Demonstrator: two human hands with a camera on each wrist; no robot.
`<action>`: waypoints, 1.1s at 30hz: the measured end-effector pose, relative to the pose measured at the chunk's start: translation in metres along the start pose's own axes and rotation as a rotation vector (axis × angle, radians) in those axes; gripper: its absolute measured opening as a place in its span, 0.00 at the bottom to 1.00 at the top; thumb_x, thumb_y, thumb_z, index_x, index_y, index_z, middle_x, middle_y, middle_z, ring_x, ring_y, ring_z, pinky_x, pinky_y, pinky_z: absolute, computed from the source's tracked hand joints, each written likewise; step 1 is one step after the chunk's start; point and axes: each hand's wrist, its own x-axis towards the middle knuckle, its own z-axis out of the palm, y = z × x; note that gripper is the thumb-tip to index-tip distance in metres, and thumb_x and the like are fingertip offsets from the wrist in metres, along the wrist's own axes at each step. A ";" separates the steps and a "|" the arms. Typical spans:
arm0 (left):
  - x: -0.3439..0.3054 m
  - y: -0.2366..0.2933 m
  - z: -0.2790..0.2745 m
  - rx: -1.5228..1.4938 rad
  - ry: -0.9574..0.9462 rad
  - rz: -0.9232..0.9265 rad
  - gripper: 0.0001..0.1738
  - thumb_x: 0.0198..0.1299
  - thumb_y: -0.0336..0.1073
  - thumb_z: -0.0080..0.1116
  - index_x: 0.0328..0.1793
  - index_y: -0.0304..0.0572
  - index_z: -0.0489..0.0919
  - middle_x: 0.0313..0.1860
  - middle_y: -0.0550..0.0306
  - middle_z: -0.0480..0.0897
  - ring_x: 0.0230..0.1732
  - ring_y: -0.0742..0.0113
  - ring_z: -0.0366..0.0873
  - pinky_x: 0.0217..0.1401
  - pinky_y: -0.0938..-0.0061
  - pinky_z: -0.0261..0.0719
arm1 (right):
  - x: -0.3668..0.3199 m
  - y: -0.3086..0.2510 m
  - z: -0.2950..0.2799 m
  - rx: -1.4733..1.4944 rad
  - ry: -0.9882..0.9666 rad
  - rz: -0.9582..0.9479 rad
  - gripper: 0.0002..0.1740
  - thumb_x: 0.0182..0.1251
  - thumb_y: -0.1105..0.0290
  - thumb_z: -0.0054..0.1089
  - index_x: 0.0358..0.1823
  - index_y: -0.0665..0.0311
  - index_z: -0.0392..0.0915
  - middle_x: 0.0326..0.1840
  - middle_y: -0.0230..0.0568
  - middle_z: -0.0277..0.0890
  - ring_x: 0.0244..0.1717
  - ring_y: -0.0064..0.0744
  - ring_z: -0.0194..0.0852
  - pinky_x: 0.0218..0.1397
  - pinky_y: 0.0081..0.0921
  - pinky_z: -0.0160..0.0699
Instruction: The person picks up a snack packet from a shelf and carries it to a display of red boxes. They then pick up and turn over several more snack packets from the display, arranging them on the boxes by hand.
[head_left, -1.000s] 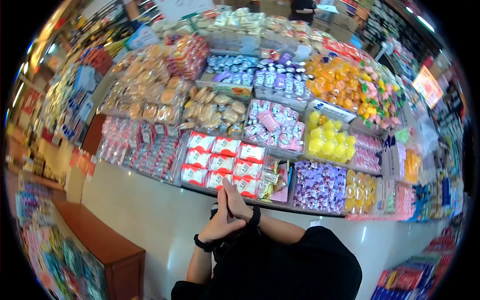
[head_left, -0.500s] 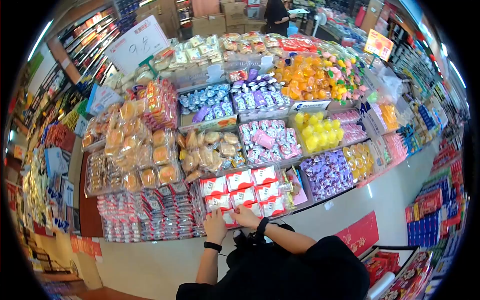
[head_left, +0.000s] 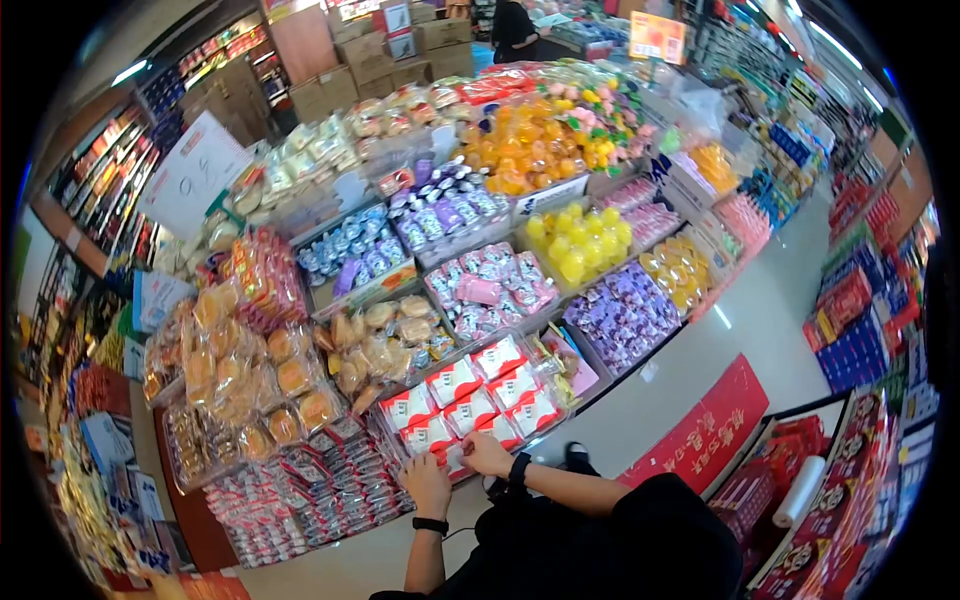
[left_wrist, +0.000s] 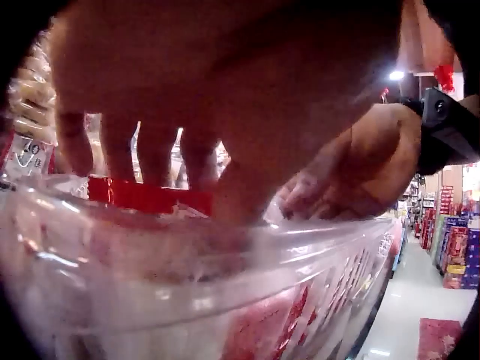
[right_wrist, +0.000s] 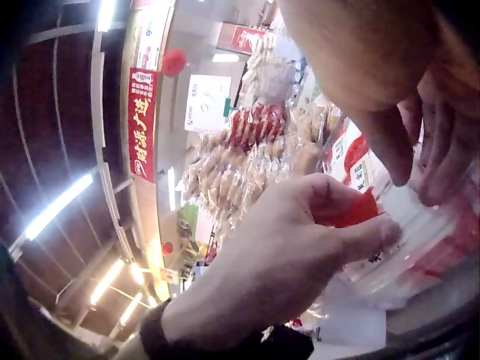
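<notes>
Head view: red-white packets [head_left: 466, 411] lie in clear box [left_wrist: 112, 300], towards 1 o'clock from both hands.
Left hand [head_left: 428, 486]: thumb and finger seem to pinch one packet's edge.
Right hand [head_left: 487, 456]: at 2 o'clock from left; its grip, I cannot tell.
Care: light fingertips avoid creasing wrapper.

The square packets [head_left: 455, 383] are red and white; the wristbands [head_left: 519, 468] and sleeve [head_left: 650, 510] black; the lettered board [head_left: 700, 425] red.
</notes>
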 end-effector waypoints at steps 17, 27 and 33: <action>0.001 0.213 -0.021 -0.739 -0.091 0.071 0.05 0.57 0.26 0.62 0.36 0.36 0.76 0.27 0.57 0.80 0.29 0.73 0.77 0.34 0.78 0.74 | -0.116 0.010 -0.208 0.325 0.039 -0.381 0.13 0.62 0.70 0.64 0.38 0.71 0.71 0.28 0.33 0.68 0.33 0.22 0.62 0.39 0.27 0.70; 0.011 0.436 0.080 -1.189 -0.712 0.153 0.15 0.59 0.26 0.63 0.50 0.32 0.74 0.43 0.55 0.82 0.42 0.69 0.80 0.47 0.75 0.78 | -0.281 0.113 -0.383 0.756 0.769 -0.260 0.11 0.67 0.72 0.62 0.47 0.69 0.75 0.37 0.31 0.79 0.37 0.14 0.74 0.39 0.17 0.74; -0.028 0.553 0.090 -1.090 -1.168 0.318 0.18 0.61 0.27 0.62 0.56 0.32 0.75 0.45 0.56 0.83 0.42 0.73 0.80 0.45 0.77 0.79 | -0.377 0.149 -0.411 0.887 1.105 -0.213 0.12 0.69 0.71 0.61 0.49 0.70 0.74 0.40 0.33 0.79 0.39 0.17 0.76 0.44 0.19 0.77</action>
